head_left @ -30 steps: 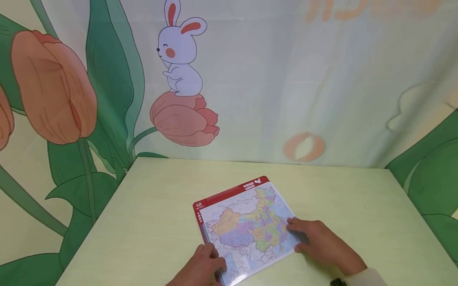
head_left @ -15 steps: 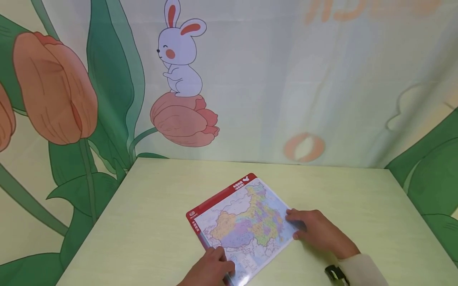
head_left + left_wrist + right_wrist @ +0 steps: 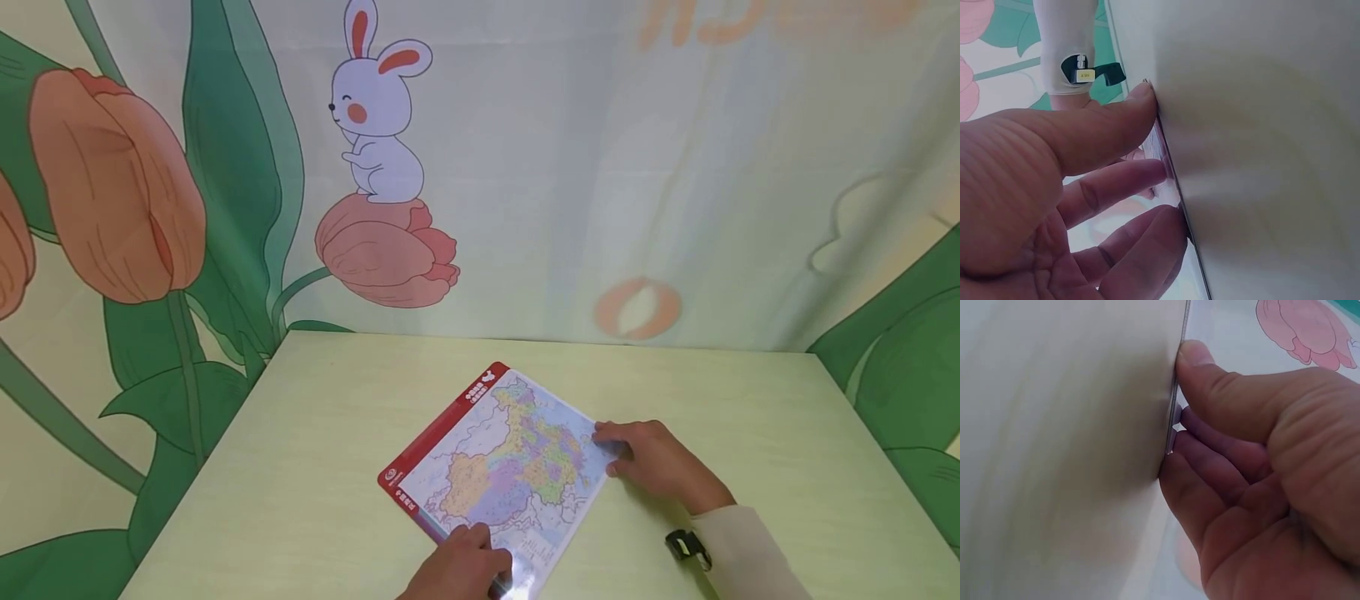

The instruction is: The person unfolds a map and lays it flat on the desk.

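Note:
A flat map board (image 3: 502,475) with a red header strip and coloured regions lies tilted on the pale table. My left hand (image 3: 461,567) holds its near left corner, fingers over the left edge and thumb on the printed face. At the right-hand corner, my right hand (image 3: 652,458) grips with thumb and fingers bent around the border. In the left wrist view, the thin board shows edge-on under the left thumb and fingertips (image 3: 1147,103). The right wrist view has the right thumb (image 3: 1222,394) and fingers against the edge, low over the tabletop.
The pale table (image 3: 300,467) extends around the board on both sides. Behind it hangs a light curtain (image 3: 525,167) printed with a rabbit and tulips. A black strap device (image 3: 686,546) sits by the right sleeve (image 3: 742,550).
The map board has turned counter-clockwise, its red strip swinging left and steeper. My left hand has slid rightward with it; my right hand has moved slightly up and left.

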`<control>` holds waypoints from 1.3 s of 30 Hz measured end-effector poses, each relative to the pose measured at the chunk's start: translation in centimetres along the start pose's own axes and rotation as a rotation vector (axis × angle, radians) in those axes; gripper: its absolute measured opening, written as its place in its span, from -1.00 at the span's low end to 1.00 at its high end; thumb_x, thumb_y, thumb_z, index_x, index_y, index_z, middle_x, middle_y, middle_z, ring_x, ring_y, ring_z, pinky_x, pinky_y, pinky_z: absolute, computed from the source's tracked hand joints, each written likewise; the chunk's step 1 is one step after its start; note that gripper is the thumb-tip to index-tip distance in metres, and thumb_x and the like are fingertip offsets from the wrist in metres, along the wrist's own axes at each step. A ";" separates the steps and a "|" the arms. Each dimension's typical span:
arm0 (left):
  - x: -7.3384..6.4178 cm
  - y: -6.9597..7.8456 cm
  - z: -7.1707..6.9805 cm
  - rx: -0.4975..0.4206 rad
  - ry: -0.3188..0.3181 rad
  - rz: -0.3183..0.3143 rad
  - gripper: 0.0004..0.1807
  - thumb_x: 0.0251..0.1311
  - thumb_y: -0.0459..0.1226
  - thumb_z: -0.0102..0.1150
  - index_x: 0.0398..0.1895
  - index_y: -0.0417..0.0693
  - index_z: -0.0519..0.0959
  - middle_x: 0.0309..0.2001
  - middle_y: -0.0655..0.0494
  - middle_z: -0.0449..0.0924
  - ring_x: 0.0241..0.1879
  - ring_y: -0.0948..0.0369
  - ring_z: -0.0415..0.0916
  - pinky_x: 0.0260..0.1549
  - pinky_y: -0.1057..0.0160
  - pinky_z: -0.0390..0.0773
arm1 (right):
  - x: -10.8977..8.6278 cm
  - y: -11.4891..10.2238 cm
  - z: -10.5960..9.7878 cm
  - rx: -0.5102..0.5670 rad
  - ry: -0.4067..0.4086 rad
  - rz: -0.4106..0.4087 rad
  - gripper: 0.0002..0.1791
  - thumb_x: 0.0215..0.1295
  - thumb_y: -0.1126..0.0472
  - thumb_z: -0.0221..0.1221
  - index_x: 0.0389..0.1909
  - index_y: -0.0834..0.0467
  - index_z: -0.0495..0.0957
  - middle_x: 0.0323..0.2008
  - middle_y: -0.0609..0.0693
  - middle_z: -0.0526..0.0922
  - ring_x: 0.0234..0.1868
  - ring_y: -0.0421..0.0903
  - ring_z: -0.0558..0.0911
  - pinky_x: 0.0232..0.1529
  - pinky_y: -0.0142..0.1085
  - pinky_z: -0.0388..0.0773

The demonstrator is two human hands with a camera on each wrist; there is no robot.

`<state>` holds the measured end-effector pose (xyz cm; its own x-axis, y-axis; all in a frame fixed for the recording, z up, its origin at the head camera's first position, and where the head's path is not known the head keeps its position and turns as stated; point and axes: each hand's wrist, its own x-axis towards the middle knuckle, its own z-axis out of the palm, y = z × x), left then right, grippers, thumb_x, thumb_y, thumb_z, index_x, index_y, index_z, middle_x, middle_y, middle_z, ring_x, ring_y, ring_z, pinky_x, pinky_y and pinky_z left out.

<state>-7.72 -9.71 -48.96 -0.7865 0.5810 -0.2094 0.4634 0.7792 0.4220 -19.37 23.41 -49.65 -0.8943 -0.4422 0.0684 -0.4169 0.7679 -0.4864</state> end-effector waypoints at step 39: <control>0.5 -14.3 -7.0 -0.209 0.203 -0.277 -0.32 -0.04 -0.34 0.69 0.25 -0.02 0.71 0.09 0.13 0.58 0.04 0.15 0.51 0.04 0.13 0.71 | -6.0 -15.4 9.7 -0.088 -0.226 -0.056 -0.18 0.30 -0.48 0.22 0.18 0.16 0.66 0.20 0.16 0.74 0.22 0.18 0.73 0.04 -0.07 0.76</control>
<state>-17.63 -22.21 -48.93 -0.9444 0.2812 -0.1702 0.1462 0.8231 0.5487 -5.98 9.71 -51.02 -0.8146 -0.5699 -0.1081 -0.4861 0.7723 -0.4089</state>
